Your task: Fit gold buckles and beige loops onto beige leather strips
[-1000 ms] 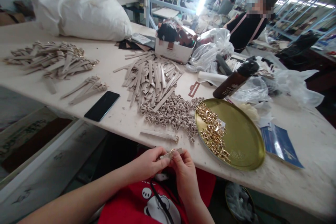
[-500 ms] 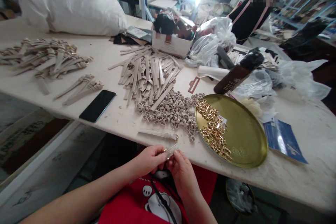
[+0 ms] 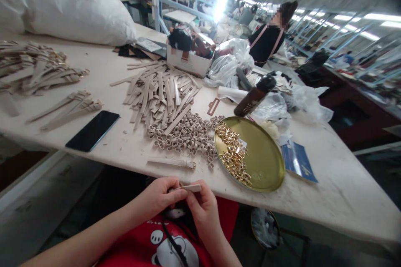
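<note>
Just over the table's front edge, my left hand (image 3: 166, 195) and my right hand (image 3: 204, 205) are close together, fingers pinched on a short beige strap (image 3: 193, 188). Its far end sticks out towards the right fingers; the rest is hidden by the hands. On the table ahead lies another strap with a gold buckle (image 3: 171, 162). Behind it are a heap of small beige loops (image 3: 188, 135) and a pile of loose flat straps (image 3: 158, 96). Gold buckles (image 3: 232, 154) are heaped on the left side of a round gold tray (image 3: 267, 154).
A phone (image 3: 92, 131) and bundled straps (image 3: 37, 69) lie at left, before a big white sack (image 3: 69, 6). Further back stand a filled box (image 3: 189, 61) and a dark bottle (image 3: 255, 96). A blue packet (image 3: 299, 162) lies right of the tray. A person (image 3: 266, 41) stands behind.
The view has swung right, so the table things appear further left. The strap between my hands has turned, and its flat end now shows towards my right fingers.
</note>
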Available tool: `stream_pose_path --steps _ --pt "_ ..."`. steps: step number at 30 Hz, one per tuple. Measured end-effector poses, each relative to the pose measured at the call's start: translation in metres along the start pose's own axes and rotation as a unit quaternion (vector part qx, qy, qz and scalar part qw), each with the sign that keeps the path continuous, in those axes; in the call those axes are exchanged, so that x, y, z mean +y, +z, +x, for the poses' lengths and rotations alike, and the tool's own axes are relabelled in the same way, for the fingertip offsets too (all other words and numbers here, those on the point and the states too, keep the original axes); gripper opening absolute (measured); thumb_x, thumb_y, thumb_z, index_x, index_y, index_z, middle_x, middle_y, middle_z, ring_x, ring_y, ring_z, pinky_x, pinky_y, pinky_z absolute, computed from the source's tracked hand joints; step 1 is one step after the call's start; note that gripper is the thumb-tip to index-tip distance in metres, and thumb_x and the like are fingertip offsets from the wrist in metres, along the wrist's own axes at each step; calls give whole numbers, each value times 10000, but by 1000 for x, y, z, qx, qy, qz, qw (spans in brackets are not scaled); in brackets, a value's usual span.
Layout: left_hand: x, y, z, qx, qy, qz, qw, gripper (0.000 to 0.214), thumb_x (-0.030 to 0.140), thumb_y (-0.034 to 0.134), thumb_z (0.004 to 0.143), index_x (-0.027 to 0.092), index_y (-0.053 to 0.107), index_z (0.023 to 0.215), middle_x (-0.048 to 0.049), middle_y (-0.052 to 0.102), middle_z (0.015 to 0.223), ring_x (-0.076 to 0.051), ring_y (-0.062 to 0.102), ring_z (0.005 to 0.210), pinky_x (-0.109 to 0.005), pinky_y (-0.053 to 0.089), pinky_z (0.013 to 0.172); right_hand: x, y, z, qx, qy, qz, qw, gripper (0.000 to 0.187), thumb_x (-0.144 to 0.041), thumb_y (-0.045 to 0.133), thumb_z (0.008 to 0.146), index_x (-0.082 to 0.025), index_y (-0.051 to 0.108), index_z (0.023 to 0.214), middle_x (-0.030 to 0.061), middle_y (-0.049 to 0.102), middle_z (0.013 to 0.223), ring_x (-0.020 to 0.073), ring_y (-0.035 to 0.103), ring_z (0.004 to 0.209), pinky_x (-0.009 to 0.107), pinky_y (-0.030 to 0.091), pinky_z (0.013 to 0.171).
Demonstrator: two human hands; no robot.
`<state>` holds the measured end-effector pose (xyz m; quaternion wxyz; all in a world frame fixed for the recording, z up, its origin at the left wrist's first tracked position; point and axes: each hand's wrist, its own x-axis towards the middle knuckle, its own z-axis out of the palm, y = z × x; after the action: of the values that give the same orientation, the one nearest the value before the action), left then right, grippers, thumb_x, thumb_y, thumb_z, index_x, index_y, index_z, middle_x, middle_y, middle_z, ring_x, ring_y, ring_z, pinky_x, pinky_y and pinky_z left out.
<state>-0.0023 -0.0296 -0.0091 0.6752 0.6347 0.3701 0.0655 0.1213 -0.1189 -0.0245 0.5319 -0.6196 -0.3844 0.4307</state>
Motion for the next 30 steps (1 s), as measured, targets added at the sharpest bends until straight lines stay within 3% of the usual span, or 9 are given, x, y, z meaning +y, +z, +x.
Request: stream_pose_path --steps 6,8,10,11,14,17,26,28,30 --pt "1 2 -1 -55 31 -17 998 354 466 496 761 175 487 962 59 521 609 -70 422 438 -173 301 414 -14 -34 11 -80 -67 -90 990 260 -383 430 847 -177 574 781 0 537 687 128 488 646 230 391 596" --pt "3 2 -1 -40 21 19 999 331 480 449 786 164 519 858 66 484 544 -64 369 414 -175 267 405 -12 -62 30 6 -76 -190 979 265 -389 421 847 -173 575 838 5 552 676 140 505 643 237 394 590" --pt "2 2 0 2 10 35 999 340 501 439 782 166 500 775 76 450 495 -60 328 389 -181 241 394 -7 -91 54 101 -91 -338 931 233 -347 424 845 -168 573 841 32 587 750 154 531 690 251 400 627" --pt "1 1 2 19 9 37 999 342 507 434 781 169 486 761 79 442 482 -60 318 382 -183 234 392 -4 -104 65 119 -91 -420 895 212 -316 423 842 -172 579 849 42 597 789 160 541 715 258 399 646" --pt "-5 -1 7 25 13 33 999 339 510 426 788 176 464 746 85 430 466 -61 307 379 -185 226 393 2 -128 89 121 -86 -486 861 154 -241 472 800 -170 602 758 70 598 816 179 540 717 281 376 655" --pt "-13 -2 13 18 12 28 999 342 511 423 795 177 453 727 88 420 464 -60 300 383 -185 229 402 3 -127 96 109 -90 -507 851 150 -230 480 798 -173 608 742 71 594 803 178 537 703 280 361 653" --pt "-20 1 30 2 -1 19 1000 347 503 427 799 168 453 710 80 396 476 -76 340 448 -184 261 440 10 -82 85 -18 -73 -585 807 40 -178 546 767 -190 583 776 51 588 785 181 553 733 270 368 648" --pt "-18 1 30 1 -3 23 1000 326 477 426 809 167 456 714 80 401 475 -76 342 450 -184 260 442 14 -79 83 -4 -66 -556 829 40 -152 543 755 -182 566 769 59 579 801 189 544 748 284 374 668" --pt "-14 0 30 10 -2 27 1000 307 456 428 812 165 464 722 78 410 481 -76 351 454 -184 268 448 15 -76 78 5 -55 -463 885 10 -177 543 756 -179 548 765 50 566 789 178 530 724 289 383 668"
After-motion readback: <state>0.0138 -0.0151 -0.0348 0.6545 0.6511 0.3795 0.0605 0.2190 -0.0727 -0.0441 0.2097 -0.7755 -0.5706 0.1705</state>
